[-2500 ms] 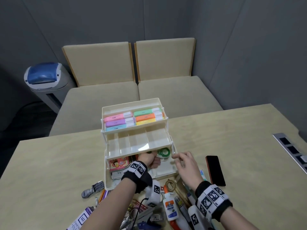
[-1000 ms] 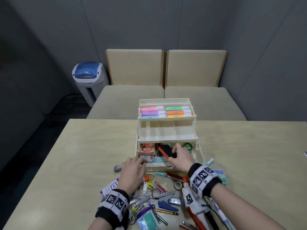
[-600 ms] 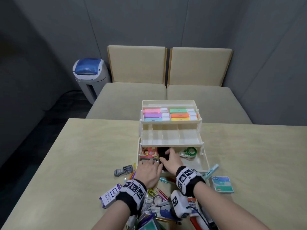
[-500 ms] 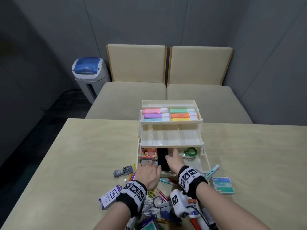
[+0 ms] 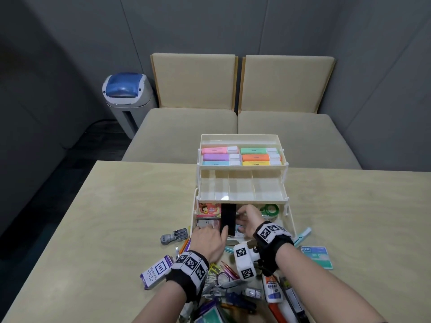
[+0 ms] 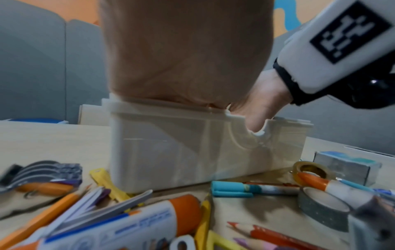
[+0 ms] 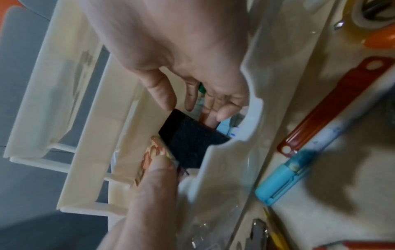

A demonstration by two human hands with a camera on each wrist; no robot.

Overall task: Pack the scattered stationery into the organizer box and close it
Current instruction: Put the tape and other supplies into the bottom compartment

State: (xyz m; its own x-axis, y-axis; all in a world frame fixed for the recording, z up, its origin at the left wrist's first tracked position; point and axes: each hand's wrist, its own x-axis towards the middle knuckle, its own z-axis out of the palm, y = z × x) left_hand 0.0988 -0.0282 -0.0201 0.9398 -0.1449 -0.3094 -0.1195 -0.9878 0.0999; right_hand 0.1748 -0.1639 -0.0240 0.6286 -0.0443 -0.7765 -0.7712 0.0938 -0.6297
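The cream organizer box (image 5: pixel 239 137) stands open, its tiers stepped back. Several highlighters (image 5: pixel 242 156) fill the top tray; the middle tray is bare. A flat black case (image 5: pixel 228 219) stands on edge in the bottom compartment, beside a pink packet (image 5: pixel 208 210). My right hand (image 5: pixel 247 220) holds the black case (image 7: pixel 188 138) between thumb and straight fingers (image 7: pixel 213 111). My left hand (image 5: pixel 210 241) rests on the front rim (image 6: pixel 192 152), one finger (image 7: pixel 153 182) pressing the case's near end. A green tape dispenser (image 5: pixel 270 209) lies at the compartment's right.
Loose stationery crowds the table in front of the box: an ink box (image 5: pixel 155 271), a stamp (image 5: pixel 175 235), a glue bottle (image 5: pixel 271 289), a teal box (image 5: pixel 317 252), a blue pen (image 7: pixel 284 177), a red cutter (image 7: pixel 333 104), a tape roll (image 6: pixel 322 208). Beyond the table are benches and a bin (image 5: pixel 126 99).
My right hand carried the black case into the bottom compartment and now steadies it on edge. My left hand moved from the table up to the box's front rim.
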